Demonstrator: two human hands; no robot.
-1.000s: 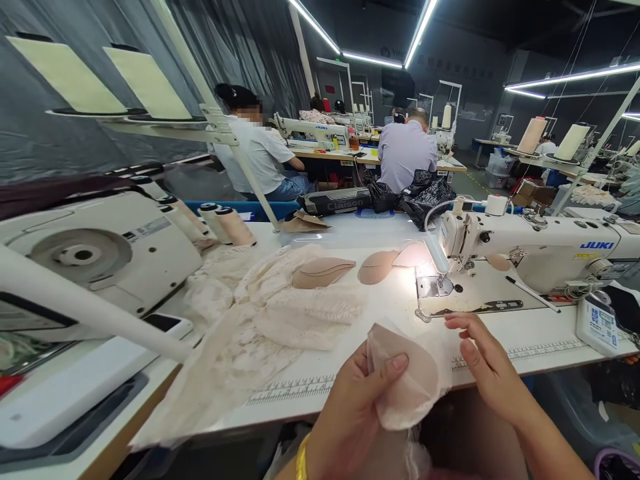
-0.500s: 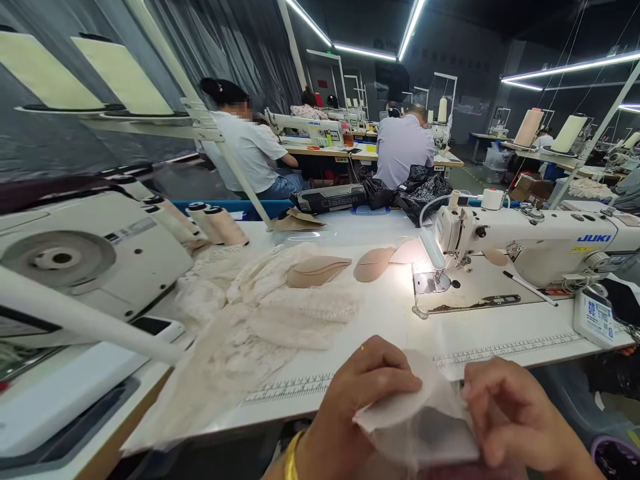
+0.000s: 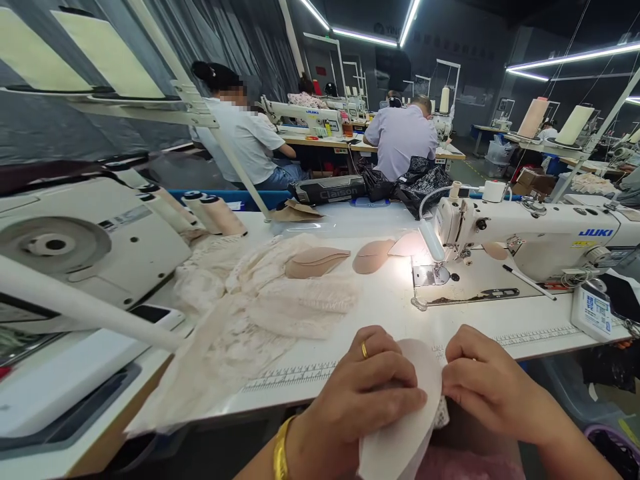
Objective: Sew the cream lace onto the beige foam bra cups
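My left hand point(image 3: 367, 393) is closed over a pale pink foam cup pad point(image 3: 405, 427) at the near table edge, fingers curled across its top. My right hand point(image 3: 483, 383) pinches the pad's right edge, where a strip of white lace point(image 3: 441, 417) peeks out. Both hands sit in front of the white JUKI sewing machine point(image 3: 540, 237). More tan cup pads point(image 3: 316, 261) lie on a heap of cream lace fabric point(image 3: 260, 307) to the left.
A second machine point(image 3: 85, 240) and thread cones point(image 3: 220, 215) stand at the left. A phone point(image 3: 150, 315) lies near it. A small white control box point(image 3: 593, 310) is at the right. Other people sit sewing at tables behind.
The pad was held up with my right hand open near it; both hands have since come down to the table edge and closed on the pad.
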